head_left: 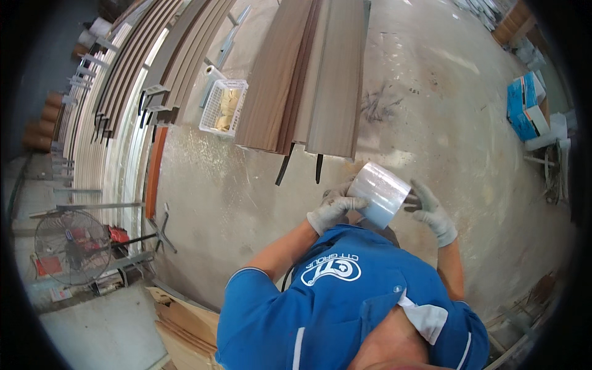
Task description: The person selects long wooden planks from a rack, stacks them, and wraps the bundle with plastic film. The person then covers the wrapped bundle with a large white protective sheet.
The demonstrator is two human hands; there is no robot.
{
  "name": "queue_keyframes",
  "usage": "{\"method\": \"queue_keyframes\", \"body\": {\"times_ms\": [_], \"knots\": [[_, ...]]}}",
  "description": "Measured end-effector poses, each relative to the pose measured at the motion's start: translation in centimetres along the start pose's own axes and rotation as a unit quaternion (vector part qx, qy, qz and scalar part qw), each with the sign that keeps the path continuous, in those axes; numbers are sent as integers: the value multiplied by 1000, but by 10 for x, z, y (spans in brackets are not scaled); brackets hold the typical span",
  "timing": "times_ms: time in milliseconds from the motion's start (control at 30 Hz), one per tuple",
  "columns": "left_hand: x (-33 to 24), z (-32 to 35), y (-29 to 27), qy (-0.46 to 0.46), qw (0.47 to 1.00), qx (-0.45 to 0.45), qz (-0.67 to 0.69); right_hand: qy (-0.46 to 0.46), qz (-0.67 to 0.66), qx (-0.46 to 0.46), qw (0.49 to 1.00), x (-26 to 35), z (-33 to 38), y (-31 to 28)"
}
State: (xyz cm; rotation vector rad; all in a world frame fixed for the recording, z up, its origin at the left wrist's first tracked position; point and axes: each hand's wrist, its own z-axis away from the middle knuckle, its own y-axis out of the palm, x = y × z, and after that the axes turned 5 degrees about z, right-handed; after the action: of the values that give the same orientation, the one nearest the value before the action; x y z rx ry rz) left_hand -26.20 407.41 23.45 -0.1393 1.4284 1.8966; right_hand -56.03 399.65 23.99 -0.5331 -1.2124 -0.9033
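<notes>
Gloved in pale grey fabric, the left hand (336, 206) was clamped on a shiny, cylindrical roll of clear plastic film (380, 194), gripping its left end with the thumb laid along the near side. The right hand (431, 213), in a matching glove, was raised at the roll's other end, its fingers and thumb spread apart; whether a fingertip touched the film could not be told. The roll sat tilted between the two hands, in front of the person's bright blue short-sleeved shirt (308, 314) and near the ends of two long panels. One was a brown wood-grain panel (271, 92); beside it, to the right, lay a grey-brown wood-grain panel (336, 92). Two slim black bars (283, 171) jutted from beneath their near ends. Left of the panels, a white plastic lattice basket (216, 131) held yellowish pieces (229, 102), too small to identify. On the grey concrete floor (431, 123), well off to the right, stood a blue-and-white cardboard box (524, 117). A round, wire-caged fan (71, 246) stood at the far left.
</notes>
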Motion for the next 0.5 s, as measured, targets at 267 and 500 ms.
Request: {"method": "queue_keyframes", "body": {"times_ms": [267,500], "knots": [[-5,-12,32,179,863,-63,-469,8,75,-7,997,-57,-59,-3],[-10,34,104,318,800,-433,-268,52,106,36,992,-48,-113,-103]]}}
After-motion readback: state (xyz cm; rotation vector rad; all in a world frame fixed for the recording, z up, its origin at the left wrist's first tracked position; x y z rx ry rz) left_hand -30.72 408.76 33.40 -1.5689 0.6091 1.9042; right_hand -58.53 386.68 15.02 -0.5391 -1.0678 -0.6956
